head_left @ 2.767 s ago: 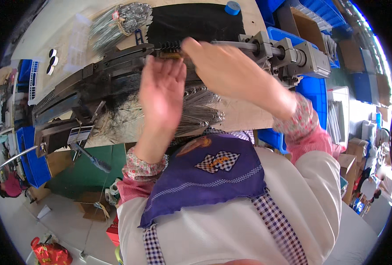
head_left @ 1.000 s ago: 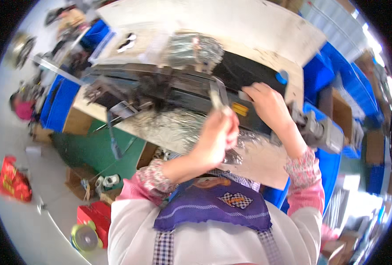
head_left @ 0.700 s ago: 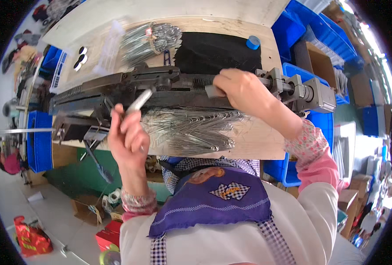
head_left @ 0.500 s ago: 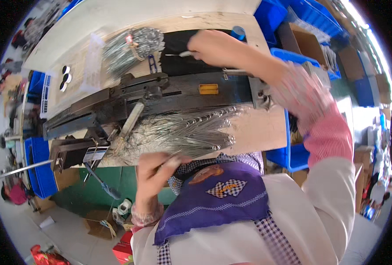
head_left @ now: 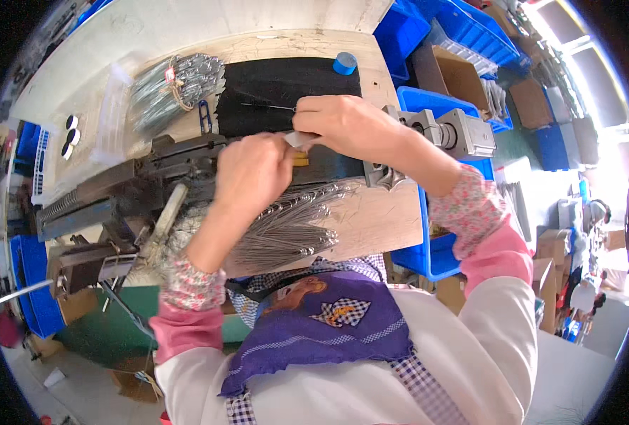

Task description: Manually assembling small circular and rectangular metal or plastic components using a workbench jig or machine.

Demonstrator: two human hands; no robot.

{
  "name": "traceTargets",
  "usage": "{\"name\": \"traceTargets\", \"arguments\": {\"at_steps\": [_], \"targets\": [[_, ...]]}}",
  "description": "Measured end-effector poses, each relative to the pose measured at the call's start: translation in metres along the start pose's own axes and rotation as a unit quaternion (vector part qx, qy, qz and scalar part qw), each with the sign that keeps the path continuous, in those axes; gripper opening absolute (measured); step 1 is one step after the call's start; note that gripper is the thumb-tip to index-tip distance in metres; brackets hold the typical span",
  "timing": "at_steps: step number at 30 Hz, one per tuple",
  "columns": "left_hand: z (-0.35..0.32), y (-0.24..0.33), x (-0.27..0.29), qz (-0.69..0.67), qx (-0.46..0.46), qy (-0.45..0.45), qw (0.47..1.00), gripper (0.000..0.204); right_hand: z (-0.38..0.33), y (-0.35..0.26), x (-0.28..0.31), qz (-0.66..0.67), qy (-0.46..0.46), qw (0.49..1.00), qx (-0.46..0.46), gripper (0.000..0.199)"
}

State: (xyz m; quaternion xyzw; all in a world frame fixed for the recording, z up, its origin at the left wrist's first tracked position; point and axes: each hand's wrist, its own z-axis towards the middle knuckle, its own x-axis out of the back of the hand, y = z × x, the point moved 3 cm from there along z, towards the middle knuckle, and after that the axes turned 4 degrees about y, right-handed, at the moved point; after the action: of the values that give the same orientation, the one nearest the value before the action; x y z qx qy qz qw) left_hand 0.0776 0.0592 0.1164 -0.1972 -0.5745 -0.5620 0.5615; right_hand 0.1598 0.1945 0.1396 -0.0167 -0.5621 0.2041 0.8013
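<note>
My left hand and my right hand meet above the middle of the bench. A small pale, flat piece shows between them, pinched by my right fingers. My left hand is closed with its fingertips at that piece; what lies inside it is hidden. A thin metal wire with a small loop lies across the black cloth, its end by my right knuckles. Below my hands lies a spread bundle of looped metal wires. A yellow block shows partly behind my hands.
A dark metal bench fixture runs along the bench. Behind it are a tied wire bundle, a clear plastic box and a blue tape roll. A metal clamp-like device and blue bins stand at right.
My right hand has come down and nearer from the black cloth. My left hand has risen from the bench's front edge to meet it. The whole view has shifted a little.
</note>
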Motion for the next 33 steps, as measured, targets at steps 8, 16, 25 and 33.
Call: {"name": "traceTargets", "arguments": {"at_steps": [8,16,25,33], "targets": [[-0.018,-0.005,0.069,0.211,-0.185,0.281,0.918,0.009,0.034,-0.012,-0.017,0.156,0.211,0.965,0.011,0.017],[-0.125,-0.042,-0.037,-0.917,0.201,0.022,0.343,0.059,0.052,-0.010,-0.054,0.168,0.129,0.976,-0.046,0.014],[-0.100,-0.032,-0.042,-0.456,0.305,0.134,0.825,0.027,0.057,-0.015,-0.057,0.143,0.092,0.984,-0.061,0.014],[-0.183,-0.111,-0.017,-0.432,0.383,0.143,0.804,0.039,-0.006,-0.071,-0.035,0.016,0.138,0.990,0.014,0.017]]}}
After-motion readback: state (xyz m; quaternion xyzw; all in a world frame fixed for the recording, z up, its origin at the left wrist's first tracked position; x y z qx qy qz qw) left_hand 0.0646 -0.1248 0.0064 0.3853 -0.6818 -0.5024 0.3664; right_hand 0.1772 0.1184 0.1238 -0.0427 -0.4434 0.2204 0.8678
